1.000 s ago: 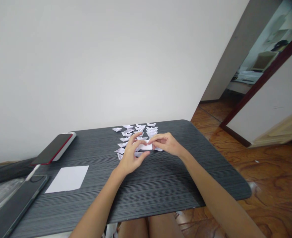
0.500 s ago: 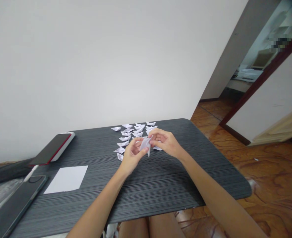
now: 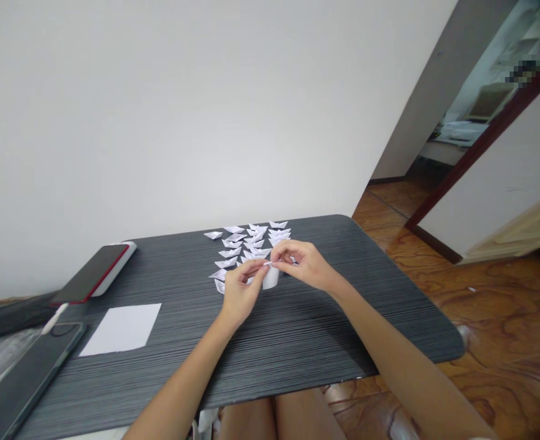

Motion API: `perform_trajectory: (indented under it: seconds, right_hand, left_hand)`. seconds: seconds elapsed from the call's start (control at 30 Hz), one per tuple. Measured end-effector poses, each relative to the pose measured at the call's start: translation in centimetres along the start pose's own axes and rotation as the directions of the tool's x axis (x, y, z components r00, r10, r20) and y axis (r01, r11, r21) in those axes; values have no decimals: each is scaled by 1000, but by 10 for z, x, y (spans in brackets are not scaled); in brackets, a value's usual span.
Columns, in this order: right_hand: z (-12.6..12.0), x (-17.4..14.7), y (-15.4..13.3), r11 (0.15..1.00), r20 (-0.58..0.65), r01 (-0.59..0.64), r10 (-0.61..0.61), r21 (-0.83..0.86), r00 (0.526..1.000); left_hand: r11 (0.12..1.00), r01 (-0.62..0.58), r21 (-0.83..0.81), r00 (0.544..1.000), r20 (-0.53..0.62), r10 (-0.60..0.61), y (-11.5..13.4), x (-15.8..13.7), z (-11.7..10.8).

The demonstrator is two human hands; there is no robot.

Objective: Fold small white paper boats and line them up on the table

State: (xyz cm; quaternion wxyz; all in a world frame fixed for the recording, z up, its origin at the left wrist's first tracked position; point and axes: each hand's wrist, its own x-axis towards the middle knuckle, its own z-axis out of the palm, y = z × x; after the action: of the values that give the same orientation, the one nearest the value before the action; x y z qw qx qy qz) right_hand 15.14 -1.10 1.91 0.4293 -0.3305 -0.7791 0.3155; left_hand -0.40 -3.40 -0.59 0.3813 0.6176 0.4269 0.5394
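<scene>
A small folded piece of white paper (image 3: 271, 278) hangs between my two hands, above the dark table. My left hand (image 3: 244, 287) pinches its upper left edge between thumb and fingers. On the other side, my right hand (image 3: 304, 263) grips the upper right edge, its fingertips almost meeting the left ones. The paper's lower part shows as a rounded white flap; the fingers cover its top. Just behind the hands stand several folded paper boats (image 3: 255, 243) in rough rows, some of them partly hidden by my hands.
On the left of the dark wood-grain table (image 3: 325, 342) lies a square white sheet (image 3: 122, 329). Beyond it a red-edged phone (image 3: 93, 273) rests on a white object, and another dark phone (image 3: 33, 379) lies nearer, beside a white cable (image 3: 56, 318). A white wall (image 3: 233, 110) rises behind.
The folded paper has been turned: its pointed tip no longer shows, and a rounded flap hangs down instead. My hands have come closer together, both still gripping it.
</scene>
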Motion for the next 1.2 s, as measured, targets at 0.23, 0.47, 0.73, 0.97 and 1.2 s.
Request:
perform_trajectory:
  seconds: [0.23,0.47,0.73,0.97,1.2]
  right_hand:
    - [4,-2,0,980,37,-96,91,175,995]
    - [5,-2,-3,963,30,-126,122,237,992]
    - [4,-1,-5,942,33,-221,220,253,975]
    - [6,0,-5,957,2,-190,195,220,981]
    - [10,4,10,916,-53,-301,325,264,944]
  left_hand:
    - [993,75,-89,996,-32,-78,5,2,0]
    - [993,78,-92,995,-58,-83,7,1,2]
    - [996,64,-56,996,-51,-67,6,0,2]
    - [999,36,-31,997,-74,-38,3,0,0]
    - [994,-21,-109,991,-131,7,1,5,-1]
